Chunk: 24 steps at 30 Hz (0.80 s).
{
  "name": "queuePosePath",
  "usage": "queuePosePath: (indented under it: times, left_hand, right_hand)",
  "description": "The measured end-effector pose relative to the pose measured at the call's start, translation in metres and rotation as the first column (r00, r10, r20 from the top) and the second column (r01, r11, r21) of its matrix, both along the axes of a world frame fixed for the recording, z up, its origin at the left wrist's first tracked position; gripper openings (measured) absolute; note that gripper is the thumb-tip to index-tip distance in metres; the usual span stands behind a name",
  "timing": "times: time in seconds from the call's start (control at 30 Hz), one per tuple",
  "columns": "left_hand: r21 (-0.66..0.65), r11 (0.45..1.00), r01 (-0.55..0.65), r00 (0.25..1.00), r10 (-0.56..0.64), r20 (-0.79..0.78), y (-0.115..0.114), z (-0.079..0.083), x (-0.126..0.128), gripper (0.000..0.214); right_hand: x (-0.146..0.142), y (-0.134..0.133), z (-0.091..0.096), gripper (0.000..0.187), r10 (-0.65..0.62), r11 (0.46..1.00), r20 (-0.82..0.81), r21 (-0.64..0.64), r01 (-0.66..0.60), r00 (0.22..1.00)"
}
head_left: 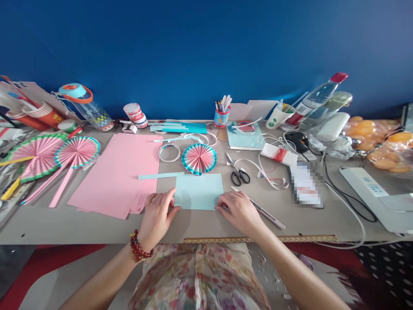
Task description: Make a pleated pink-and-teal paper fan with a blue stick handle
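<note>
A light blue sheet of paper (199,189) lies flat on the grey table (97,226) in front of me. My left hand (157,214) pinches its near left corner with curled fingers. My right hand (238,210) does the same at the near right corner, thumb and fingers pressed on the edge. A small folded paper rosette (198,158) in pink and teal sits just behind the sheet. A thin blue paper strip (160,175) lies to the left of the sheet's far edge.
A pink paper stack (119,172) lies to the left, with two pink paper fans (54,157) beyond it. Scissors (238,171), a pen (263,212), a tape ring (169,152), white cords, a pencil cup (221,115), bottles (314,100) and a power strip (374,193) crowd the right and back.
</note>
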<state>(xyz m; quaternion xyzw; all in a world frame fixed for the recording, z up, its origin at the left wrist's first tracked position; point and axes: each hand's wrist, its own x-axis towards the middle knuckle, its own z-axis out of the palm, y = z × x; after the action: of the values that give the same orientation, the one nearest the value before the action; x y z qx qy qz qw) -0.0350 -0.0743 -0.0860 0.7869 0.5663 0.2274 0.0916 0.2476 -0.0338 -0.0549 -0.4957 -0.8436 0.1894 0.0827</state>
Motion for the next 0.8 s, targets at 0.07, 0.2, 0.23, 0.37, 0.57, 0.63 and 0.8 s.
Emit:
queuePosePath:
  times: [0.07,0.2,0.23,0.37,0.57,0.63,0.8]
  left_hand:
    - [-0.005,1.000,-0.017,1.000,0.017,0.002,-0.0014,-0.0003,0.0007,0.047]
    - [-0.020,0.999,-0.034,0.999,0.034,-0.003,-0.0027,-0.0007,0.0025,0.045]
    - [-0.021,0.999,-0.038,0.999,0.038,-0.002,-0.0028,-0.0007,0.0028,0.044]
    - [-0.025,0.998,-0.056,0.998,0.056,0.011,-0.0030,-0.0008,0.0035,0.041]
    - [-0.032,0.998,-0.047,0.999,0.048,0.011,-0.0027,-0.0009,0.0032,0.038]
    - [-0.035,0.998,-0.044,0.999,0.044,0.010,-0.0025,-0.0006,0.0029,0.036]
    - [-0.041,0.998,-0.045,0.999,0.045,-0.002,-0.0033,0.0027,0.0046,0.029]
  right_hand:
    - [-0.0002,0.0002,0.0002,0.014,-0.001,1.000,0.002,-0.001,0.001,1.000]
    - [-0.0008,0.0003,0.0008,0.013,-0.003,1.000,0.003,-0.003,0.003,1.000]
    - [-0.0009,0.0001,0.0010,0.013,-0.003,1.000,0.004,-0.005,0.003,1.000]
    - [-0.0010,-0.0002,0.0012,0.013,-0.004,1.000,0.004,-0.006,0.004,1.000]
    - [-0.0006,0.0008,0.0000,0.013,-0.007,1.000,0.006,-0.007,0.007,1.000]
    - [-0.0006,0.0007,-0.0001,0.012,-0.006,1.000,0.004,-0.008,0.006,1.000]
    - [-0.0008,-0.0001,0.0009,0.012,-0.006,1.000,0.016,-0.013,0.007,1.000]
